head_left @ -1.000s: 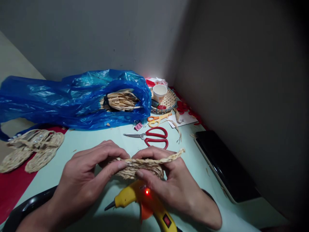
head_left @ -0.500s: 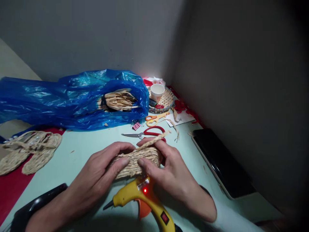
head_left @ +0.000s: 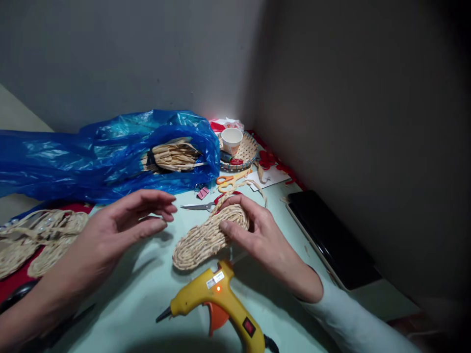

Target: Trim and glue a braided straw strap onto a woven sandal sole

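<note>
Straw sole (head_left: 208, 238): an oval mat of coiled braid, lying flat on the pale worktop (head_left: 147, 289) just beyond the glue gun (head_left: 217, 304); a loose tail of braid runs off its far end, toward the red scissors (head_left: 198, 206). From my remote seat I read the hands thus: the right hand (head_left: 259, 238) grips the sole's far end, thumb pressed on the top face, fingers curled round the rim; the left hand (head_left: 127, 223) hovers open, fingers extended, left of the sole and apart from it.

Handling, as I judge it: light, flexible rather than stiff, rough enough not to slip; the coils could part if it were flexed hard, so the sound hold is a flat pinch across the rim, not by the loose tail. The gun's lamp glows, so I take its nozzle to be hot; it points away from the sole.

Surroundings: a blue bag (head_left: 110, 152) holding a straw bundle (head_left: 172, 156); a finished pair of sandals (head_left: 40, 235) at far left; a paper cup (head_left: 231, 139) on a woven tray (head_left: 252, 149); a dark tablet (head_left: 327, 235) by the wall.
</note>
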The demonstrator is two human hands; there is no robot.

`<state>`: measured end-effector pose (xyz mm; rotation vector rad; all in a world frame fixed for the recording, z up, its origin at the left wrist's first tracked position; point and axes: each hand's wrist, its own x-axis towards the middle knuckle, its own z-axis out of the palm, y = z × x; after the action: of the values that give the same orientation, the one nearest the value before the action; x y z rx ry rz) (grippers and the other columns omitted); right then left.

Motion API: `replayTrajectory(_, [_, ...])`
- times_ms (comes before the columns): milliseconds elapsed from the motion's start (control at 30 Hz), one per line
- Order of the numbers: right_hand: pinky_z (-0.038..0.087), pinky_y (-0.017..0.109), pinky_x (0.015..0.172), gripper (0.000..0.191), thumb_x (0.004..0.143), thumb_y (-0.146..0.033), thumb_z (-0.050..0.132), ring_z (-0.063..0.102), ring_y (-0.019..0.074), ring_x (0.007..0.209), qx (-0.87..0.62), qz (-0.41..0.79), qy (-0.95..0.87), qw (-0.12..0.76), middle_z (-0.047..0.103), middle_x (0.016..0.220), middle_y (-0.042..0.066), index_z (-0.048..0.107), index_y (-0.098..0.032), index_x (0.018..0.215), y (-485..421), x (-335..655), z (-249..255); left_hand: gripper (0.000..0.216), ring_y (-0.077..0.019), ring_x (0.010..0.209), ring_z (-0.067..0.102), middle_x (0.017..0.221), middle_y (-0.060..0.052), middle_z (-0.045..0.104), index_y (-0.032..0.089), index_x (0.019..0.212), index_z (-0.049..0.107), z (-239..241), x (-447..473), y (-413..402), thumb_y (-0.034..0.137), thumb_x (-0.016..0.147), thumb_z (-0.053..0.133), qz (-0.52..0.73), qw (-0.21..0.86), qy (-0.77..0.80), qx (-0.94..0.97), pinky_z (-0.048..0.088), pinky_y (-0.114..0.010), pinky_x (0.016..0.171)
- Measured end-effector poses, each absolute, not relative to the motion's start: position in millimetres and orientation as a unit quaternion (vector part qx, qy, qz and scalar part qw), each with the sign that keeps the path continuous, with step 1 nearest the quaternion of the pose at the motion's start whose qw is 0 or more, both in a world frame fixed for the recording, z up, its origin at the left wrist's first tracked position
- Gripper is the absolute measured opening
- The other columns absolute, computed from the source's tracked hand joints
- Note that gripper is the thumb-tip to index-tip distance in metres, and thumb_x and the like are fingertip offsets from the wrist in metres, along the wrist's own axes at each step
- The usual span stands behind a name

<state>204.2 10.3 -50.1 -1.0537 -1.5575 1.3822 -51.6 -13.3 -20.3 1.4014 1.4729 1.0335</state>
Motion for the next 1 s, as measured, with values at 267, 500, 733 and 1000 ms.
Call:
replayTrajectory(267, [0.040, 0.030, 0.062, 0.021, 0.091, -0.032, 0.066, 0.050, 0.0150, 0.068, -0.363, 0.577, -0.642, 0.352, 0.055, 0.080, -0.004, 0.056, -0.023, 0.108, 8.1, 204.0, -53.2, 0.017, -0.0157, 0.064, 0.063, 0.066, 0.003, 0.072, 0.029, 0.067, 0.079, -33.2, -32.7, -11.8, 0.039, 0.081, 0.076, 0.318, 0.421, 0.576, 0.624, 0.049, -0.021, 0.062])
replayTrajectory(500, [0.043, 0.028, 0.065, 0.022, 0.094, -0.029, 0.065, 0.051, 0.0147, 0.073, -0.348, 0.606, -0.630, 0.339, 0.055, 0.086, -0.004, 0.055, -0.025, 0.114, 6.9, 205.2, -55.2, 0.022, -0.0127, 0.054, 0.059, 0.058, 0.003, 0.069, 0.027, 0.068, 0.078, -39.0, -28.5, -15.6, 0.040, 0.085, 0.070, 0.330, 0.448, 0.578, 0.596, 0.046, -0.020, 0.055])
replayTrajectory(733, [0.043, 0.027, 0.064, 0.022, 0.095, -0.030, 0.066, 0.050, 0.0147, 0.076, -0.352, 0.622, -0.618, 0.328, 0.054, 0.089, -0.003, 0.055, -0.025, 0.113, 8.0, 208.1, -53.8, 0.019, -0.0146, 0.062, 0.061, 0.062, 0.002, 0.072, 0.028, 0.061, 0.079, -40.8, -31.7, -13.2, 0.035, 0.078, 0.080, 0.317, 0.449, 0.592, 0.589, 0.047, -0.022, 0.061])
replayTrajectory(1000, [0.042, 0.028, 0.063, 0.020, 0.094, -0.030, 0.064, 0.050, 0.0151, 0.072, -0.360, 0.607, -0.625, 0.333, 0.056, 0.089, -0.003, 0.055, -0.026, 0.112, 8.0, 207.4, -53.3, 0.016, -0.0174, 0.074, 0.058, 0.079, 0.001, 0.069, 0.029, 0.083, 0.079, -50.4, -37.4, -13.7, 0.045, 0.085, 0.076, 0.309, 0.492, 0.573, 0.578, 0.047, -0.025, 0.066])
